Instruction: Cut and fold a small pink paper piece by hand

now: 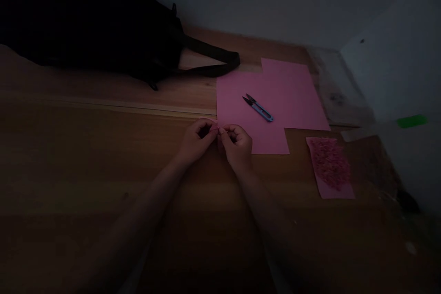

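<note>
My left hand (pixel 199 140) and my right hand (pixel 237 144) meet just in front of the pink sheets, fingertips pinched close together. Between them is a small, thin pinkish piece, too dark and small to name. Both hands are closed on it at the fingertips. Behind them lie overlapping pink paper sheets (pixel 237 94) on the wooden table. Blue-handled thread snips (pixel 260 109) with dark blades rest on the sheets, apart from my hands.
A large black bag (pixel 103 23) lies along the back left, its strap (pixel 220 62) reaching the sheets. At right, a small pink sheet (pixel 325 193) bears a heap of pink shreds (pixel 331 163). A clear plastic bag (pixel 339 87) and a green strip (pixel 412 121) are near the right wall.
</note>
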`<state>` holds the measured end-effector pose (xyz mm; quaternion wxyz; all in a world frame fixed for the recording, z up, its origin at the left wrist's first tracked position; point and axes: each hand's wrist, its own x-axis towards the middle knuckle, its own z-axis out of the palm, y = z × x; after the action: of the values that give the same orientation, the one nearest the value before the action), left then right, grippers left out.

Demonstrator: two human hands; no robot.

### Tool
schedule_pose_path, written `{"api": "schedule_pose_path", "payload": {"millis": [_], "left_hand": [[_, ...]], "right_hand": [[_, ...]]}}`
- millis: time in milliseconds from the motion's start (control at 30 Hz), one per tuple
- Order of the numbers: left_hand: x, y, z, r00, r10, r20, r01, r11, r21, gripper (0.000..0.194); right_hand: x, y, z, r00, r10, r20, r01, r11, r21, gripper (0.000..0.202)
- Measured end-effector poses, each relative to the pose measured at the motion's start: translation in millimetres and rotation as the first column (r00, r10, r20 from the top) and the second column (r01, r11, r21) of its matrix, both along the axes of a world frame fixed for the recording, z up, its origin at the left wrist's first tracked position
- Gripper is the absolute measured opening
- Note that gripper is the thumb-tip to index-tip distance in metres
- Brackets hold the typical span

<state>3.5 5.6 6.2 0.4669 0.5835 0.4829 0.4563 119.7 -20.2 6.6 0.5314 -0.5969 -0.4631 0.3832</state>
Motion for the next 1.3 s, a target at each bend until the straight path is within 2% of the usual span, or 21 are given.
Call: {"api": "schedule_pose_path", "payload": {"millis": [333,767,1300], "left_hand": [[-0.5,0.3,0.5,0.998,0.014,-0.059,-0.013,1.000,0.015,0.007],[-0.7,0.6,1.8,0.995,0.031,-0.090,-0.028,0.999,0.030,0.008],[-0.6,0.6,1.4,0.996,0.031,-0.088,-0.029,0.999,0.017,0.009]], "right_hand": [[-1.3,-0.6,-2.5,0.994,0.015,-0.108,-0.013,1.000,0.016,0.013],[-0.3,-0.5,-0.4,1.000,-0.001,-0.014,0.001,1.000,-0.002,0.013],[-0.8,-0.8,-0.8,0.999,0.015,-0.040,-0.015,1.000,-0.008,0.013]]}}
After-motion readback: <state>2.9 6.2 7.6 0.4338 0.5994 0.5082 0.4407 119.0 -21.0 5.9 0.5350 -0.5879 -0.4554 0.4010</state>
